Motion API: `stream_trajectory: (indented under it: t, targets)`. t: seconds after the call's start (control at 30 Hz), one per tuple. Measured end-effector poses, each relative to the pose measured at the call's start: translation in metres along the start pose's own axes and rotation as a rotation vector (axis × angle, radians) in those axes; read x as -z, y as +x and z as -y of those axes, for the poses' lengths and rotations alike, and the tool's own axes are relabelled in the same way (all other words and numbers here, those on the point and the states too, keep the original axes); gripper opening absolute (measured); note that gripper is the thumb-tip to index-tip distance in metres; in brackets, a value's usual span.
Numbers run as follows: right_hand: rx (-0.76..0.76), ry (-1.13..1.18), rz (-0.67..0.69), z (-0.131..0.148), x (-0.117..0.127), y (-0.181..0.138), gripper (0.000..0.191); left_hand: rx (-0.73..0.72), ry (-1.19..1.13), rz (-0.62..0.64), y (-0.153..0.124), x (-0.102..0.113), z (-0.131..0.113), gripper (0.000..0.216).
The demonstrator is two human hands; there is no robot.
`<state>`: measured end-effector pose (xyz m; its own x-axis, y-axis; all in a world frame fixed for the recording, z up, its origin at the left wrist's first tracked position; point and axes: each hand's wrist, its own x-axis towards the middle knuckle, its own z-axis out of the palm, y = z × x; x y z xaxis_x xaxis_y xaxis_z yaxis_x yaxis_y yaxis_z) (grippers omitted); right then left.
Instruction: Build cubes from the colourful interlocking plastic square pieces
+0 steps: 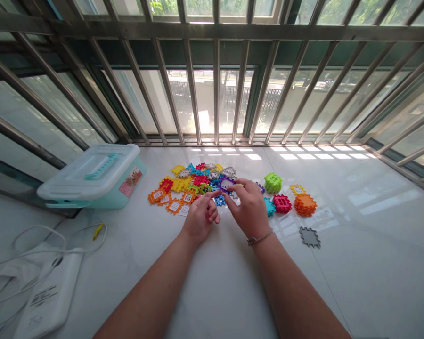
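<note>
Purple piece (222,184), one, at two hands (202,212) (249,205); one green stack (273,182)

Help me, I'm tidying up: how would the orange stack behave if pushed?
The orange stack probably slides easily, since the tile surface looks glossy. It may shear apart, as its toothed edges look layered, and is likely light, resembling plastic.

The piece (222,182) is purple, the toothed tile (310,237) grey.

I read this as a home window bay (205,101): steel bars (216,94), glossy white tiles (374,221), toy building pieces (200,180), storage box (92,172).
</note>
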<state>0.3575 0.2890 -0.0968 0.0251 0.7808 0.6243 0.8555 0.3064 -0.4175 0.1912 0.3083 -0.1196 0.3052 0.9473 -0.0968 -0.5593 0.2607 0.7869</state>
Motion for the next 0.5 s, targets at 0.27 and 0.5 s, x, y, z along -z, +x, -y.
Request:
stream_trajectory:
  t: [0.27,0.5]
  targets:
    - [-0.318,-0.312,-0.058,-0.040,0.023,0.007,0.019,-0.006,0.028,0.012,0.000,0.002,0.001,0.053]
    - [-0.536,-0.480,0.115,-0.041,0.028,0.006,0.026,-0.006,0.043,0.022,0.000,0.004,0.002,0.042]
